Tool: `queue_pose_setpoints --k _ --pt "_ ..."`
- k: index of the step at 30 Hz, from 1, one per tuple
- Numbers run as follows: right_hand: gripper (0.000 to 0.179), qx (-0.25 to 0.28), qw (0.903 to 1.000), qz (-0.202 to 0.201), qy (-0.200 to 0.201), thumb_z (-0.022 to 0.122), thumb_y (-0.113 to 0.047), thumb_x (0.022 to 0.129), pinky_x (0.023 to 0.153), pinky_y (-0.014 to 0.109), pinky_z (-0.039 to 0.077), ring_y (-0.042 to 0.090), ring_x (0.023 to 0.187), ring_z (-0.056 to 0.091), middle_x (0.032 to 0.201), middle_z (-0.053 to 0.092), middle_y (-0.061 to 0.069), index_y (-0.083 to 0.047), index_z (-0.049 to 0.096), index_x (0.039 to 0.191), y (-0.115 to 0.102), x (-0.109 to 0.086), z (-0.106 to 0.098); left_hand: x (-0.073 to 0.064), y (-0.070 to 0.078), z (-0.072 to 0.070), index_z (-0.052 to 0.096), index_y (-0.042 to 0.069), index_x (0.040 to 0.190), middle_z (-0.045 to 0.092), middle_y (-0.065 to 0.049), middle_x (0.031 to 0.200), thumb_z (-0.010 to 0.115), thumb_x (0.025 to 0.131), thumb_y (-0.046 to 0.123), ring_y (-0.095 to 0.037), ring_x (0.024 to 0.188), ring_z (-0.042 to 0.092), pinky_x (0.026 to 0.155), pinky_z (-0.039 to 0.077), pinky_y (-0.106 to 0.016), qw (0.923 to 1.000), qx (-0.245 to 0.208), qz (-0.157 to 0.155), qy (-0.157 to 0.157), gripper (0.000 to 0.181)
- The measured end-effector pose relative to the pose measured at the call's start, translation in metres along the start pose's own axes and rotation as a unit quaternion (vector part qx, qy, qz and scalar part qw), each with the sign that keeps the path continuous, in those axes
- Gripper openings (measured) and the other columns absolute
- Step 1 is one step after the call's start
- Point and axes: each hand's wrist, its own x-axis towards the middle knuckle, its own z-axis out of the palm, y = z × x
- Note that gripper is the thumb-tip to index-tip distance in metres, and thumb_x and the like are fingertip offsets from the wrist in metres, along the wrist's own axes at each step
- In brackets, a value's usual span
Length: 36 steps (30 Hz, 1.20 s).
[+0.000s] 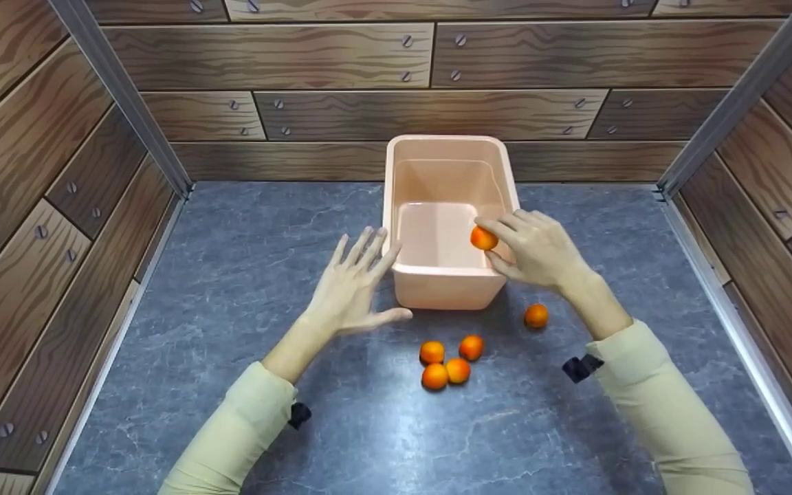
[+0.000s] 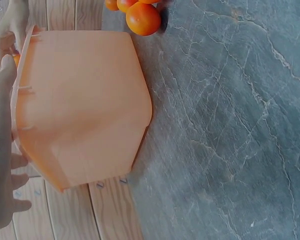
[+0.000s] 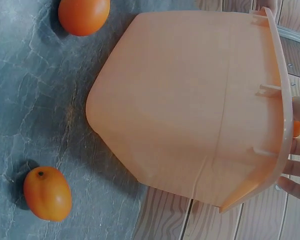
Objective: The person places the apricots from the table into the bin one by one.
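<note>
A pink plastic bin [image 1: 447, 289] stands upright on the grey marbled surface. My right hand [image 1: 540, 251] pinches a small smooth orange fruit [image 1: 483, 238] between thumb and fingers, over the bin's right front part. My left hand [image 1: 351, 289] is held with fingers spread and straight, its fingertips right at the bin's left rim. In front of the bin lie several more orange fruits [image 1: 434, 377] in a loose cluster. A single orange fruit [image 1: 536, 315] lies to the right, below my right wrist. In the right wrist view that fruit [image 3: 47, 194] shows a small dark stem spot.
A wood-patterned back wall [image 1: 341, 58] rises behind the bin, with similar side walls [image 1: 45, 227] at left and right. Metal strips [image 1: 746, 309] run along the side edges of the marbled surface [image 1: 265, 220].
</note>
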Motion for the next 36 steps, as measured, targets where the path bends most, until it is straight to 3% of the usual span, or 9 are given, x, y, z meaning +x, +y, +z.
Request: queue_pose_setpoints --k 12,19,36 --pt "0.051 0.002 0.9976 0.024 -0.064 0.079 -0.029 0.088 0.081 0.049 0.060 0.037 0.097 0.072 0.120 0.077 0.012 -0.013 0.068 0.135 0.008 0.019 0.010 -0.001 0.000 0.001 0.021 0.021 0.170 0.021 -0.012 0.178 0.049 0.085 0.090 -0.035 0.165 0.024 0.132 0.022 -0.061 1.0000 -0.002 -0.001 0.002 0.113" --pt "0.049 -0.005 0.9948 0.033 -0.096 0.080 -0.030 0.089 0.082 0.050 0.060 0.037 0.095 0.073 0.115 0.076 0.014 -0.013 0.069 0.133 0.011 0.026 0.015 -0.001 0.001 0.000 0.022 0.021 0.170 0.020 -0.012 0.178 0.049 0.085 0.090 -0.035 0.165 0.021 0.133 0.020 -0.060 1.0000 -0.009 -0.002 -0.002 0.113" --pt "0.058 0.002 0.9919 0.054 -0.115 0.077 -0.038 0.090 0.082 0.055 0.060 0.041 0.099 0.071 0.119 0.073 0.017 -0.014 0.064 0.142 0.015 0.027 0.012 0.000 -0.001 0.001 0.021 0.022 0.170 0.019 -0.011 0.178 0.048 0.086 0.090 -0.035 0.165 0.022 0.132 0.021 -0.061 1.0000 -0.007 -0.002 -0.003 0.112"
